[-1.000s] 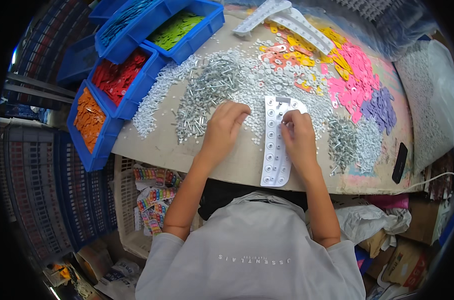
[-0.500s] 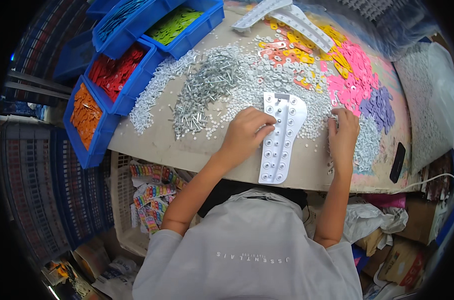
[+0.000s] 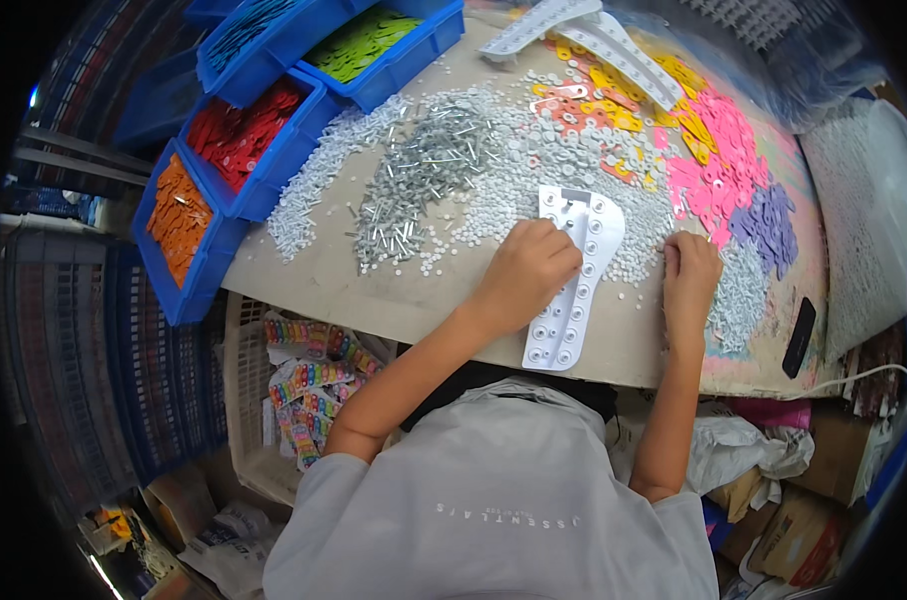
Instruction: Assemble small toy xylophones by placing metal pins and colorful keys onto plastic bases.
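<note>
A white plastic foot-shaped board (image 3: 559,340) lies near the table's front edge. Two rows of round sockets hold small white pieces, and a channel with several small studs runs between them. My left hand (image 3: 527,272) is over the middle of the board, fingers bent and pinched together at the channel; whatever is between the fingertips is hidden. To the right, my right hand (image 3: 692,275) rests on the table at the edge of the small white pieces (image 3: 629,250), its fingers closed; I cannot make out what they hold.
Metal pins (image 3: 414,180) and a second heap of silvery pins (image 3: 739,310) lie loose. Pink (image 3: 719,160), purple (image 3: 769,225) and yellow tabs (image 3: 694,130) are heaped at the right. Blue bins (image 3: 244,205) stand at the left. A black phone-like object (image 3: 800,338) lies at the right edge.
My left hand has moved slightly right and nearer, covering more of the board's channel. My right hand has drawn a little nearer. The whole view has shifted slightly.
</note>
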Motion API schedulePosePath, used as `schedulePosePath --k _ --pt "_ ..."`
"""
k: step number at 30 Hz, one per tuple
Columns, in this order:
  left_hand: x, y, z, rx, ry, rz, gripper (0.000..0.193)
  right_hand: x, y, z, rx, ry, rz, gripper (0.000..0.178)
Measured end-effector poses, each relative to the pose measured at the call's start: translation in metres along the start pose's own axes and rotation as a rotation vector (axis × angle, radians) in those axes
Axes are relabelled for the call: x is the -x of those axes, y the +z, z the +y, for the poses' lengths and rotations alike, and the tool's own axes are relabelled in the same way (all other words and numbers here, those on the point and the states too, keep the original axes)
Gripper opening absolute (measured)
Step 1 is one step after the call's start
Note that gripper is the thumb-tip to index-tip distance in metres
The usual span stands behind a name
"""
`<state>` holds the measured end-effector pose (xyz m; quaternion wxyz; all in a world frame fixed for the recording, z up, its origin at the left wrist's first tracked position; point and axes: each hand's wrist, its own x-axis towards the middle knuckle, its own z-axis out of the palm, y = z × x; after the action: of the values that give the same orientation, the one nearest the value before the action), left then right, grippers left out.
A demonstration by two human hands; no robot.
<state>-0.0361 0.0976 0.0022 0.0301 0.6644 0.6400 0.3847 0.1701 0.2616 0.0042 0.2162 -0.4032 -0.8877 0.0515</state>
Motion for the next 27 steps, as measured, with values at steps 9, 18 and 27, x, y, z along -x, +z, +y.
schedulePosePath --k 9,18,27 --pt "0.011 -0.047 -0.033 -0.220 -0.244 0.289 0.005 0.005 -0.009 -0.001 -0.107 0.045 0.193 0.012" --pt "0.036 -0.073 -0.095 -0.495 -0.517 0.256 0.019 0.025 -0.010 -0.066 -1.135 0.373 0.005 0.011" --pt "0.037 -0.067 -0.095 -0.492 -0.480 0.297 0.017 0.036 -0.012 -0.095 -0.903 0.201 -0.270 0.008"
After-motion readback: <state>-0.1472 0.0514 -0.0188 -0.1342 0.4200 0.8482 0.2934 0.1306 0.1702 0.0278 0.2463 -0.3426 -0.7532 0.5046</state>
